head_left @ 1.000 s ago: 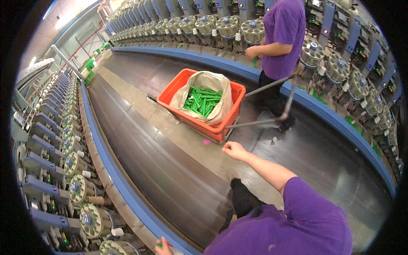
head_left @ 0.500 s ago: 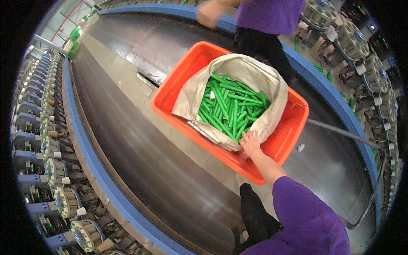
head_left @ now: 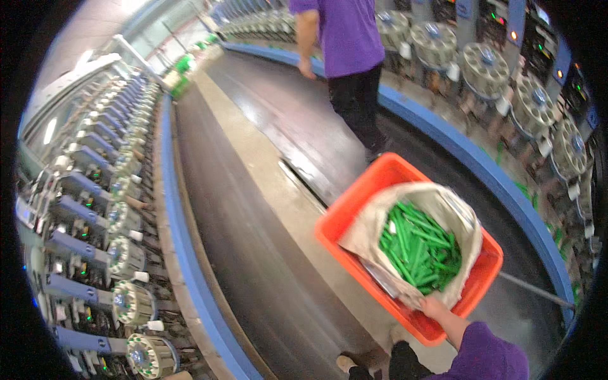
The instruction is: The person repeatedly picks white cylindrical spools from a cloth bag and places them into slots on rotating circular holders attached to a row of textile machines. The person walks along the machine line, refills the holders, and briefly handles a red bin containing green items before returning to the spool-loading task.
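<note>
My right hand [head_left: 432, 306] reaches in from the lower right in a purple sleeve. Its fingers close on the near rim of a cream cloth bag [head_left: 470, 244]. The bag sits open-mouthed inside an orange-red plastic tub [head_left: 339, 221], tilted to the view. Inside the bag lies a heap of green tubes [head_left: 418, 244], with one whitish end showing at the left of the heap. A flat strip [head_left: 380, 278] lies along the bag's near left side. My left hand is out of view.
A person in a purple shirt [head_left: 351, 38] and dark trousers walks beyond the tub. Winding machines [head_left: 136, 304] line the left, and more with round holders [head_left: 487, 69] line the right. Blue rails [head_left: 183, 234] edge the dark aisle floor [head_left: 247, 253]. A thin rod [head_left: 535, 288] extends from the tub's right.
The view has swung, so the tub appears lower and further right. My right hand's spread fingers have closed on the bag's rim. The other person is farther from the tub.
</note>
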